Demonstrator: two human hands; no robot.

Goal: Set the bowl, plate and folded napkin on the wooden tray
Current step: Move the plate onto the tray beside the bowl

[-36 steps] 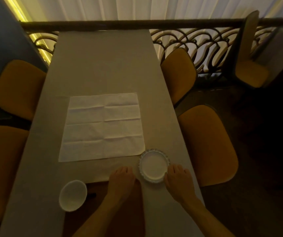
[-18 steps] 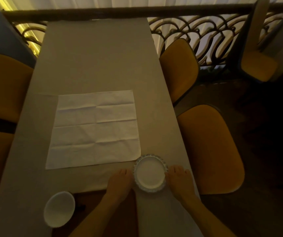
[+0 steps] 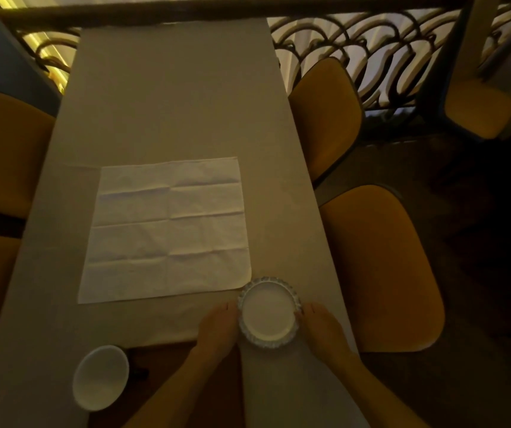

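**Hands close in on the little plate**

Both hands now sit tighter against the plate [image 3: 268,313] than a moment ago. The left hand [image 3: 218,330] touches its 9 o'clock edge, the right hand [image 3: 320,330] its 3 o'clock edge, fingers curled onto the rim. The open napkin [image 3: 167,230] lies at the plate's 11 o'clock. The bowl [image 3: 100,377] sits at its 8 o'clock, beside the dark wooden tray [image 3: 173,359].
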